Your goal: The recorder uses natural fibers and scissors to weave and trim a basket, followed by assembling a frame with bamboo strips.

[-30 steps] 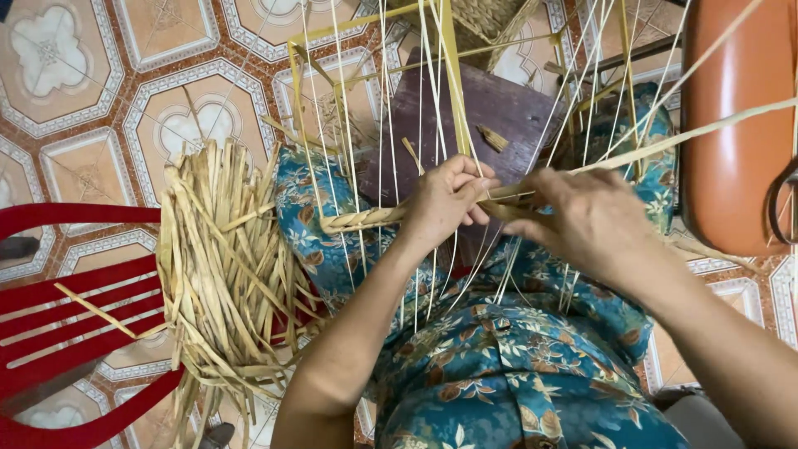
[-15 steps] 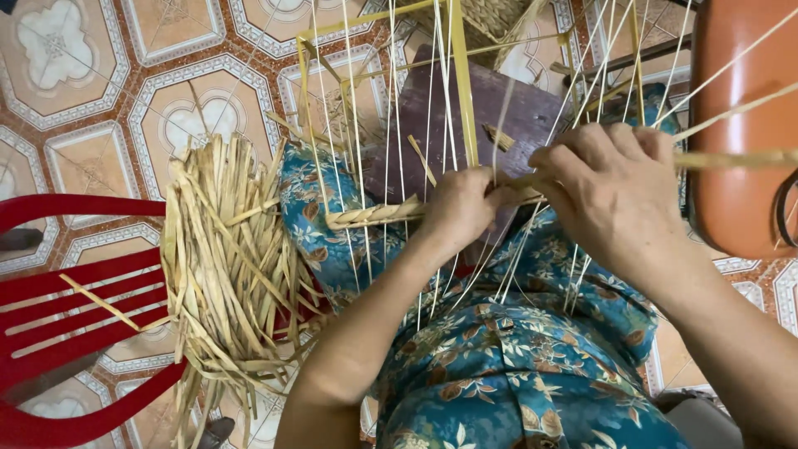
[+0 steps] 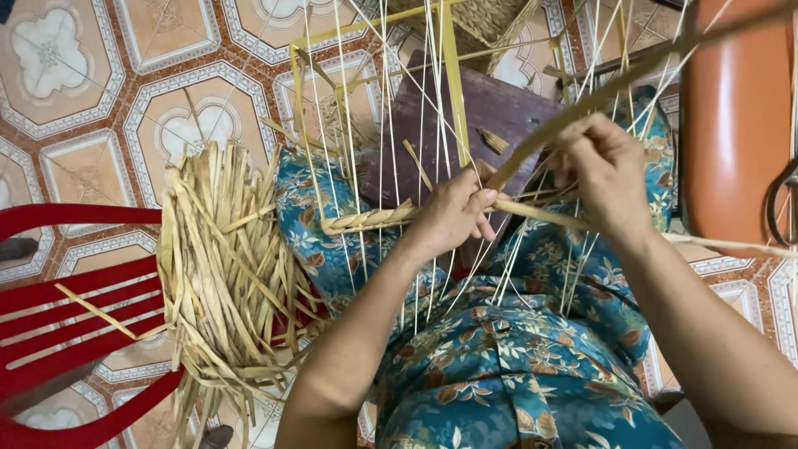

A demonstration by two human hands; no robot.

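Observation:
My left hand pinches the end of a twisted straw braid that runs across a row of thin upright reed stakes. My right hand grips a flat straw strand that slants up toward the top right. Both hands work close together above my lap, which is covered by teal floral cloth. A dark purple board lies under the stakes.
A thick bundle of loose dry straw strips rests on my left knee and on a red plastic chair. An orange curved seat stands at the right. Patterned floor tiles lie beyond. A woven basket edge shows at the top.
My right hand has lifted and drawn right, pulling the flat strand up toward the top right. My left hand has stayed on the braid.

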